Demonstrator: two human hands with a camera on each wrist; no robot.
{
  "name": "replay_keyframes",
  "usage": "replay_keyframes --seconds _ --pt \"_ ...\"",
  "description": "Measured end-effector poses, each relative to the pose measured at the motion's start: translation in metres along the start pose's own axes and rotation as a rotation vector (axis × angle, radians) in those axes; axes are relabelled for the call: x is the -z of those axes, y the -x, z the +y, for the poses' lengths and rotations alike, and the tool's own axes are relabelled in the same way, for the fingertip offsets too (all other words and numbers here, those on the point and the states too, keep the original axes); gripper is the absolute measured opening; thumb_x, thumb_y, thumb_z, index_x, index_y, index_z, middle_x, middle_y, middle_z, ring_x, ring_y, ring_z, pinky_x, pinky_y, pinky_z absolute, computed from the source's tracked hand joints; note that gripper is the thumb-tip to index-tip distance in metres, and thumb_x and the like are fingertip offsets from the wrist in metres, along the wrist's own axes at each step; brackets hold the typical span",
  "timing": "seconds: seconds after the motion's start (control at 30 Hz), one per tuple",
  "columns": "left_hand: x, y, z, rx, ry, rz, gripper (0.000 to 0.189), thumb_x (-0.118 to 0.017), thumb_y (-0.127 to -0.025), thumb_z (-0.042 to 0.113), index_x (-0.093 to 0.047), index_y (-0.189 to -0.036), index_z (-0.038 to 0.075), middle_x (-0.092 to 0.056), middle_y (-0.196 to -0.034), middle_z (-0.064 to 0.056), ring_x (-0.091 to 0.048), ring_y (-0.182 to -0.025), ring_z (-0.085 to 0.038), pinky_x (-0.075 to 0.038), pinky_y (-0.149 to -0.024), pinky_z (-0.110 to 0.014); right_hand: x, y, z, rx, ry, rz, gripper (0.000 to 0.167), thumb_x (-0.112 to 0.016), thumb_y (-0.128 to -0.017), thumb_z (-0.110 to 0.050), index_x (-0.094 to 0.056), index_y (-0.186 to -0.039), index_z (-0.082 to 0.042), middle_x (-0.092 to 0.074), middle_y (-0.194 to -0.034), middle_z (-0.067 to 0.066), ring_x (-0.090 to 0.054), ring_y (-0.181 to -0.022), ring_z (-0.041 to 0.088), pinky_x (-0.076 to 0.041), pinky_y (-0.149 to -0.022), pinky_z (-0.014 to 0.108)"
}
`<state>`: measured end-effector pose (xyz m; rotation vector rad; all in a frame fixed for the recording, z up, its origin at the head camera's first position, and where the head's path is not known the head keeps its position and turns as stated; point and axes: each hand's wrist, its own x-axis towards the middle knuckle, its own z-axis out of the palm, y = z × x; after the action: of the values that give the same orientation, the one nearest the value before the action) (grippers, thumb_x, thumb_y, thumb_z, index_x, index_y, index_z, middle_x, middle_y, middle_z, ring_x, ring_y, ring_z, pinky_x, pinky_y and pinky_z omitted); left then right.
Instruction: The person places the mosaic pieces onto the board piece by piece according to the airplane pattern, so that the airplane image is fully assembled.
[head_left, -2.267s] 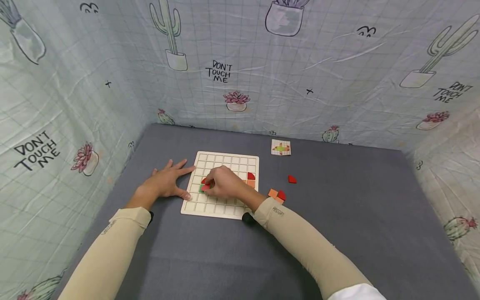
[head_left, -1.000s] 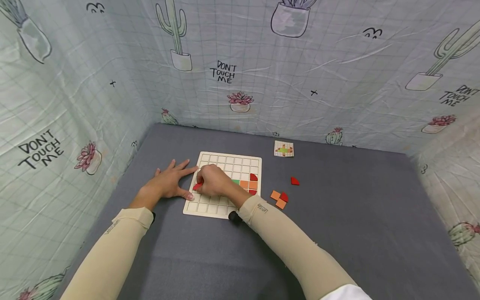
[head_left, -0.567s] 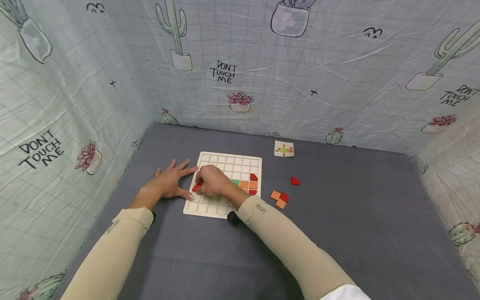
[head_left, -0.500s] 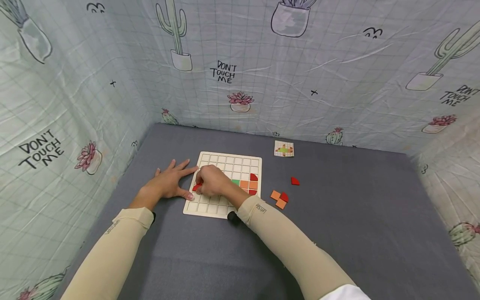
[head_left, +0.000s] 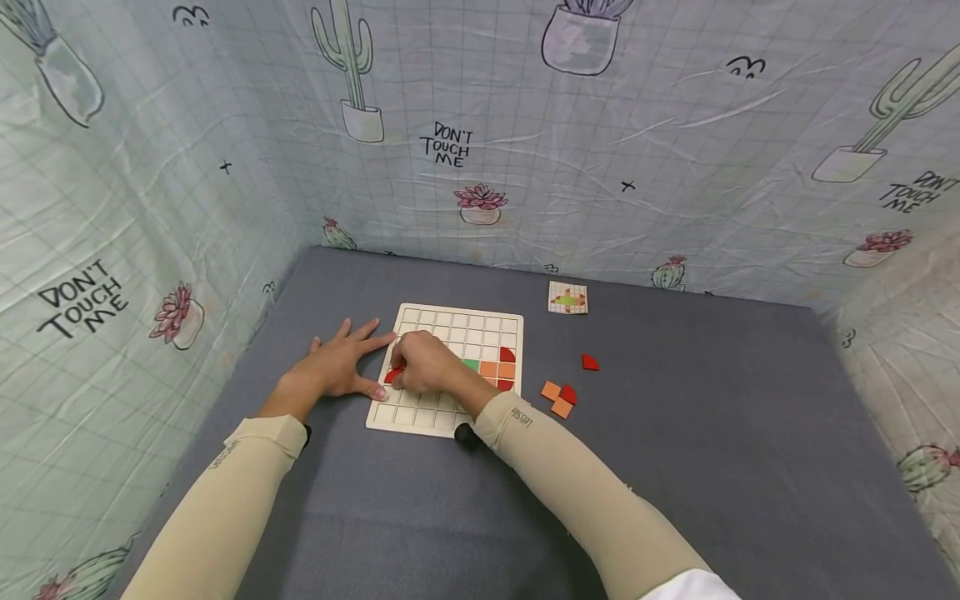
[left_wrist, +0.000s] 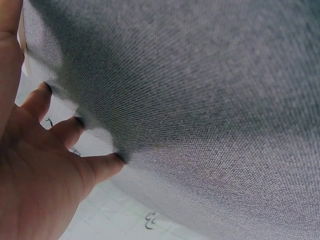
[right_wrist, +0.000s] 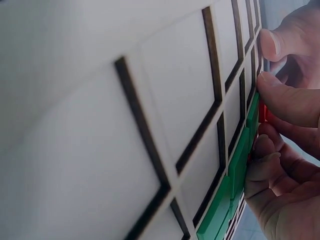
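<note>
A pale wooden grid board [head_left: 420,421] lies on the grey tabletop. At its left side my right hand [head_left: 429,363] has its fingers curled, pinching a red quarter-circle tile [head_left: 391,377] low against the board. The right wrist view shows the thumb beside a sliver of that red tile, with green tiles [right_wrist: 216,210] in a row next to it. My left hand [head_left: 330,365] is spread flat, thumb and index finger touching the board's left edge. Its other fingers [left_wrist: 102,167] rest on the cloth. Toward the board's right side sit orange square tiles [head_left: 489,369] and red quarter-circle tiles [head_left: 507,355].
Right of the board lie loose orange squares [head_left: 561,407], a red quarter-circle touching them [head_left: 568,394], and another red quarter-circle [head_left: 590,362] apart. A small pattern card [head_left: 567,297] lies behind. A printed curtain [head_left: 525,150] encloses the table.
Since 2.3 seconds ago my right hand has carried the red tile left to the board's left side and lowered it. Over the last half second nothing visibly moves. The left hand stays in place.
</note>
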<state>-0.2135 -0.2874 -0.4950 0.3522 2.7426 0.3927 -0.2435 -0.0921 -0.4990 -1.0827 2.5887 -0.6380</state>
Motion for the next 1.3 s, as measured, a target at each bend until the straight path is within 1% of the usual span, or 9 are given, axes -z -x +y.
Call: replay_keyframes --seconds 0.17,0.37,0.6,0.83,1.0,1.13,1.2,1.3 --pt "-0.0003 0.0004 0.0006 0.005 0.006 -0.003 0.109 -0.082 -0.075 0.064 -0.033 -0.165 0.028 -0.016 -0.176 -0.015 -0.007 -0.158 -0.058 -0.013 -0.112 -0.089 0.0005 0.0009 -0.0001 0.002 0.004 -0.001 0.016 -0.086 -0.087 -0.018 -0.082 -0.100 -0.009 -0.078 -0.095 0.001 -0.065 -0.081 0.010 -0.052 -0.072 0.021" --pt "-0.0002 0.0014 0.0004 0.012 0.008 -0.008 0.109 -0.081 -0.075 0.064 -0.032 -0.165 0.028 -0.015 -0.176 -0.015 -0.006 -0.159 -0.057 -0.012 -0.113 -0.088 0.0030 0.0018 0.0007 0.005 -0.003 0.001 0.017 -0.087 -0.086 -0.021 -0.082 -0.098 -0.011 -0.075 -0.090 -0.001 -0.061 -0.078 0.009 -0.049 -0.071 0.021" --pt "-0.0013 -0.0010 -0.0022 0.014 0.013 -0.017 0.109 -0.081 -0.075 0.065 -0.031 -0.166 0.029 -0.012 -0.177 -0.013 -0.004 -0.159 -0.056 -0.011 -0.113 -0.088 0.0022 0.0012 0.0032 0.019 -0.019 0.013 0.015 -0.087 -0.085 -0.018 -0.082 -0.097 -0.011 -0.074 -0.087 -0.001 -0.059 -0.075 0.007 -0.046 -0.068 0.019" --pt "-0.0013 -0.0010 -0.0035 0.007 0.012 -0.019 0.110 -0.081 -0.075 0.065 -0.031 -0.166 0.029 -0.012 -0.177 -0.013 -0.004 -0.159 -0.056 -0.011 -0.113 -0.088 0.0006 0.0007 0.0026 0.012 -0.047 -0.003 0.011 -0.083 -0.088 -0.015 -0.083 -0.098 -0.010 -0.076 -0.085 -0.001 -0.057 -0.073 0.006 -0.045 -0.067 0.017" --pt "-0.0004 0.0004 -0.0025 0.005 0.012 -0.020 0.109 -0.081 -0.076 0.064 -0.031 -0.166 0.029 -0.012 -0.177 -0.013 -0.004 -0.159 -0.056 -0.011 -0.113 -0.088 -0.0008 0.0009 0.0024 0.032 -0.044 -0.004 0.009 -0.083 -0.089 -0.015 -0.084 -0.097 -0.011 -0.077 -0.086 -0.001 -0.057 -0.072 0.006 -0.044 -0.067 0.017" --pt "-0.0009 0.0008 -0.0034 0.006 0.023 -0.021 0.109 -0.082 -0.077 0.063 -0.031 -0.166 0.029 -0.012 -0.177 -0.013 -0.004 -0.159 -0.056 -0.011 -0.113 -0.088 0.0001 0.0018 0.0015 0.048 -0.043 -0.007 0.007 -0.082 -0.090 -0.015 -0.083 -0.096 -0.012 -0.073 -0.083 -0.002 -0.055 -0.071 0.007 -0.043 -0.065 0.018" --pt "-0.0016 0.0005 -0.0041 0.005 0.027 -0.019 0.109 -0.081 -0.076 0.064 -0.031 -0.166 0.029 -0.011 -0.177 -0.013 -0.003 -0.159 -0.056 -0.010 -0.113 -0.088 0.0016 0.0032 0.0011 0.049 -0.043 -0.002 0.008 -0.081 -0.091 -0.015 -0.082 -0.098 -0.012 -0.072 -0.087 -0.002 -0.056 -0.074 0.008 -0.044 -0.068 0.019" --pt "-0.0019 0.0000 -0.0040 0.006 0.029 -0.021 0.109 -0.081 -0.076 0.065 -0.030 -0.166 0.030 -0.011 -0.177 -0.013 -0.002 -0.160 -0.055 -0.010 -0.114 -0.088 0.0061 0.0066 0.0019 0.050 -0.067 0.014 0.012 -0.078 -0.093 -0.015 -0.082 -0.104 -0.010 -0.075 -0.097 0.001 -0.062 -0.083 0.010 -0.050 -0.075 0.021"
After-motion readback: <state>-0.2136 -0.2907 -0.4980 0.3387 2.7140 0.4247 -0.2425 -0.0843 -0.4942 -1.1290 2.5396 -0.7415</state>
